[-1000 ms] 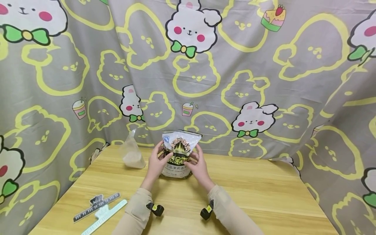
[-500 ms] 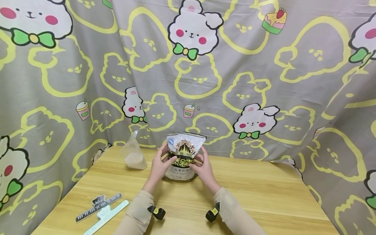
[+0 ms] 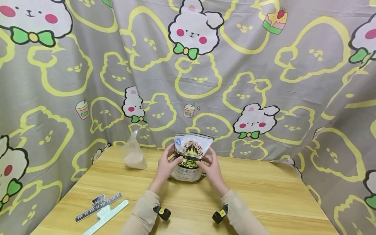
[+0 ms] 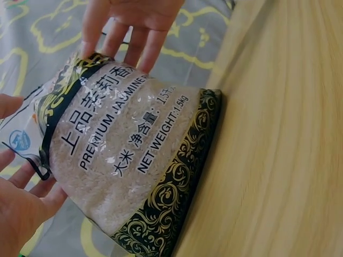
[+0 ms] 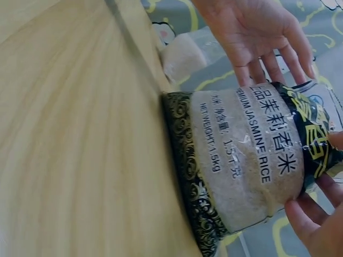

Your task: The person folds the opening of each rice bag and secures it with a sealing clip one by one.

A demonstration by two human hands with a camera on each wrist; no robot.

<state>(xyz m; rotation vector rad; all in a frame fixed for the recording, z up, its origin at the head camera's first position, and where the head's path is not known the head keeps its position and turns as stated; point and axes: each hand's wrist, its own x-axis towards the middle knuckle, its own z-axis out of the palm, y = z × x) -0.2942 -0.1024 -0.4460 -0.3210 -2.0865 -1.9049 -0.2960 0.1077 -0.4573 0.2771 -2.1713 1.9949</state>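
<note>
A bag of jasmine rice (image 3: 188,174) stands upright at the middle of the table, its clear front showing the grains and its base at the tabletop. My left hand (image 3: 168,165) grips its left side, with the thumb over the front. From the other side my right hand (image 3: 212,167) holds it, thumb also on the front panel. In the left wrist view the printed rice bag (image 4: 128,139) has a dark, gold-patterned bottom band. The right wrist view shows the left hand (image 5: 257,35) with its fingers along the bag's side. Behind the bag, some fingers are hidden.
Left of the rice stands a clear plastic bag (image 3: 134,159) with pale contents, twisted to a point on top. Nearer on the left lie a black ruler-like clip (image 3: 100,207) and a mint-green one (image 3: 108,216). A patterned curtain (image 3: 252,88) hangs behind the wooden table (image 3: 264,192).
Both hands have shifted the rice bag a little to the right across the table, keeping their hold on its sides. The plastic bag and the two clips stay put.
</note>
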